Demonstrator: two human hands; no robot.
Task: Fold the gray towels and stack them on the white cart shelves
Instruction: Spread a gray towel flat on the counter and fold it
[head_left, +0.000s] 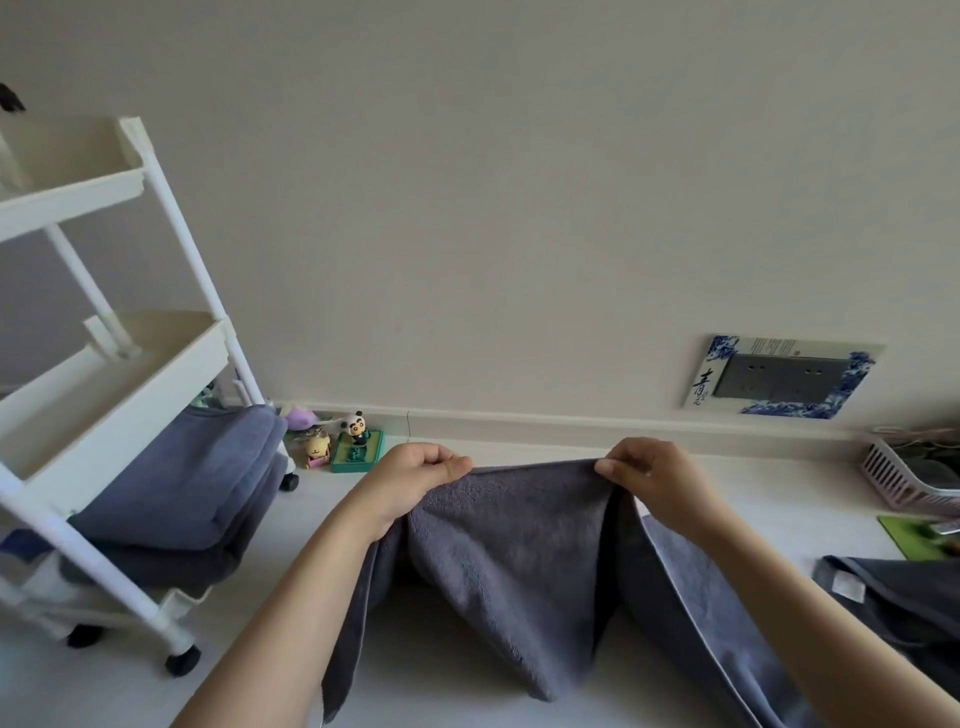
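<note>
Between both hands' grips (415, 480) (652, 478), gray towel (519, 561) hanging

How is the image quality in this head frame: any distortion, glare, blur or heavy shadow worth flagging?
Head view: strong wide-angle distortion bends the white cart posts and tilts the wall socket plate; lighting is soft and even, no glare; only a faint shadow lies under the held gray towel; both hands, left hand and right hand, look sharp, with slight softness toward the frame edges.
</note>
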